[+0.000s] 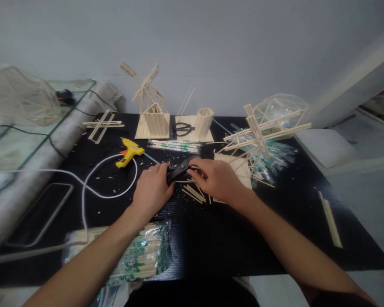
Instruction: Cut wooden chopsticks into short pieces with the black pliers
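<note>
My left hand (152, 187) is closed round one end of a black pliers-like tool (179, 169) above the middle of the table. At its other end, the fingers of my right hand (216, 178) are pinched together; a bit of pale wood shows by them, but what they grip is partly hidden. Just below lie several short cut wooden sticks (194, 194). Beyond my hands is a flat pack of wrapped chopsticks (174, 146). A yellow glue gun (130, 152) rests left of my left hand, its white cord looping over the black table.
Stick-built windmill models (156, 120) stand on wooden boards at the back. A round stick tower (205, 123) shares its board with black-handled scissors (183, 129). Another stick frame (257, 132) rises at right. A large chopstick pack (144, 251) lies at the front edge.
</note>
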Motion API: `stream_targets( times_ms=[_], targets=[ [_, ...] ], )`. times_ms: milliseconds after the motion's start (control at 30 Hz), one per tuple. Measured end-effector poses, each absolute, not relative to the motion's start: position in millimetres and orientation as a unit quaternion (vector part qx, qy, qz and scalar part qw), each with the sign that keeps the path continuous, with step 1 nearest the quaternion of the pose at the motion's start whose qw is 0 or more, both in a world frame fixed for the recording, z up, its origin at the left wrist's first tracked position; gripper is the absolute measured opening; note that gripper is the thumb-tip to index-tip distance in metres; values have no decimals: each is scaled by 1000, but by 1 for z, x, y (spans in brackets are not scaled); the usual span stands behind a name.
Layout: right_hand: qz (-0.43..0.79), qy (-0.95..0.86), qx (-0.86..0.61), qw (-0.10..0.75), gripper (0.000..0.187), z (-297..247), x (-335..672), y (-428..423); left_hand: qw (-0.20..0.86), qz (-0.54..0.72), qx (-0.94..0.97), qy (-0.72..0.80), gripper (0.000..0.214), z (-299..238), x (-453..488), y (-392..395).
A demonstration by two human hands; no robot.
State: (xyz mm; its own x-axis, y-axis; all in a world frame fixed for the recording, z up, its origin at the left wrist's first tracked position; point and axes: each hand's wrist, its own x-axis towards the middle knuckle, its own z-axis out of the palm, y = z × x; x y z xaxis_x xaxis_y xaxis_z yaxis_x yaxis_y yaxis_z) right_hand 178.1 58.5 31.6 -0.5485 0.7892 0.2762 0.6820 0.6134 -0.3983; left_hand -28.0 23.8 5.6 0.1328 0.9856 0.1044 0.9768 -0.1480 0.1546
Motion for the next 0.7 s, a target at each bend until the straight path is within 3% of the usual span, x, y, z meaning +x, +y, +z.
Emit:
stream_targets(
  times_ms=[167,400,700],
  targets=[
    [141,-874,-418,204,15,35,181,61,27,74,752,654,30,6,-28,24],
    [212,-824,-459,254,5,33,180,64,31,76,712,697,32,8,-37,31],
    [395,-762,-411,306,20,43,180,60,120,193,697,680,27,7,-37,30]
  ],
)
